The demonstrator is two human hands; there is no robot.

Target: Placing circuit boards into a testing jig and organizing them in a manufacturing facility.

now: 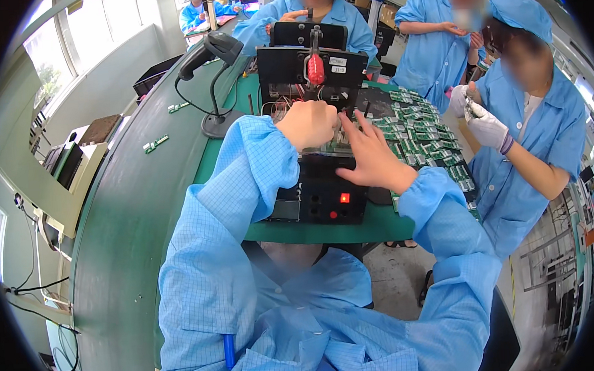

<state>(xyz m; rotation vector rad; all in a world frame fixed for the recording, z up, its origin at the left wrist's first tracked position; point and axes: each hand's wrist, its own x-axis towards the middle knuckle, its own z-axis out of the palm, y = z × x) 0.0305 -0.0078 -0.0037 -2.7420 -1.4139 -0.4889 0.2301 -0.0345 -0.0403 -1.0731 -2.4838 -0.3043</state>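
A black test fixture [328, 165] stands on the green bench in front of me, with an upright back plate and a toggle clamp with a red handle [315, 70]. My left hand [309, 124] is over the fixture's middle, its fingers curled closed; whatever they grip is hidden beneath them. Beside it my right hand [374, 153] lies over the fixture's right side, fingers stretched and thumb apart, with nothing visible in it. Its fingertips are near the left hand's. Wires [281, 107] show behind the left hand. A red light [345, 198] glows on the fixture's front.
Many green circuit boards [423, 135] cover the bench at right. One loose board [156, 143] lies at left, near a barcode scanner [211, 54] on a stand. At right a gloved co-worker [524, 100] handles a small part; another person [315, 13] faces me beyond the fixture.
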